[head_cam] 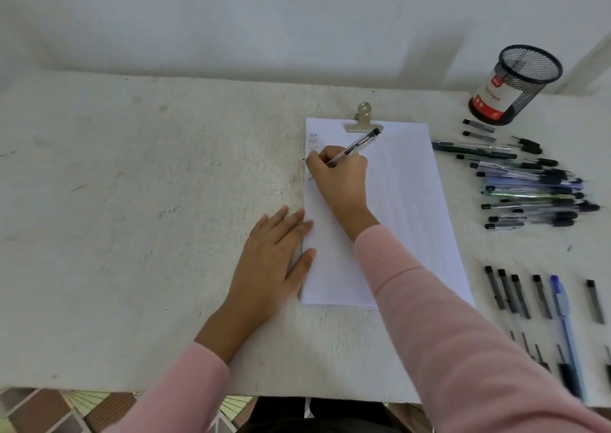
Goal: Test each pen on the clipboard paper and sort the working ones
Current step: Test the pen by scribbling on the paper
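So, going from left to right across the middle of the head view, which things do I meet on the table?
First the left hand, lying flat → right hand holding a clear plastic pen → loose heap of black and blue pens. The white paper sheet lies under both hands, so I leave it out.

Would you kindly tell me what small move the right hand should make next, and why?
Probably lift the pen off the paper to check its mark: the right hand grips it with the tip below the three written lines, hiding any new ink, while the left hand rests on the sheet's edge.
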